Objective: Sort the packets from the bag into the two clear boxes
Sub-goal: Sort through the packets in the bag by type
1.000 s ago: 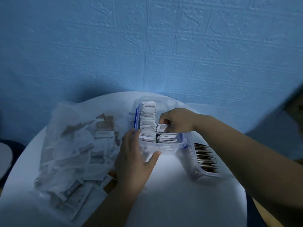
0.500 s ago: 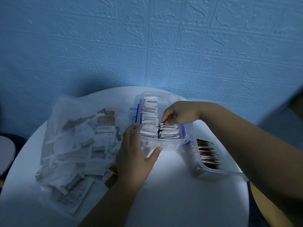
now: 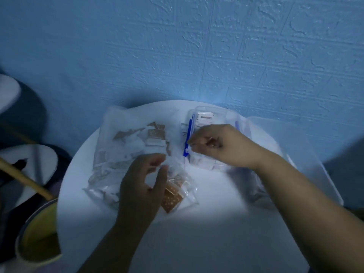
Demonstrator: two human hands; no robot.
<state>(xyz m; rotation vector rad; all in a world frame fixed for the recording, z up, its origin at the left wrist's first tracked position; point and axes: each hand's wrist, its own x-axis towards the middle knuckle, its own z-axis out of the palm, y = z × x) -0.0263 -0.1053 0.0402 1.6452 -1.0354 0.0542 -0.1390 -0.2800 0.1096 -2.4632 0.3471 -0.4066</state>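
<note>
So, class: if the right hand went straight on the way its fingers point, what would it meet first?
Probably the blue latch of the clear box, just ahead of the right hand; the bag lies beyond. Depth is unclear.

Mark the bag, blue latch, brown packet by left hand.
bag [image 3: 126, 152]: head view, film over packets
blue latch [image 3: 189, 129]: head view, middle of strip
brown packet [image 3: 171, 197]: head view, dotted face

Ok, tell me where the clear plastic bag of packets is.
Head view: the clear plastic bag lies on the left side of the round white table, beside the blue-latched clear box, with the left hand over its near corner.
</note>
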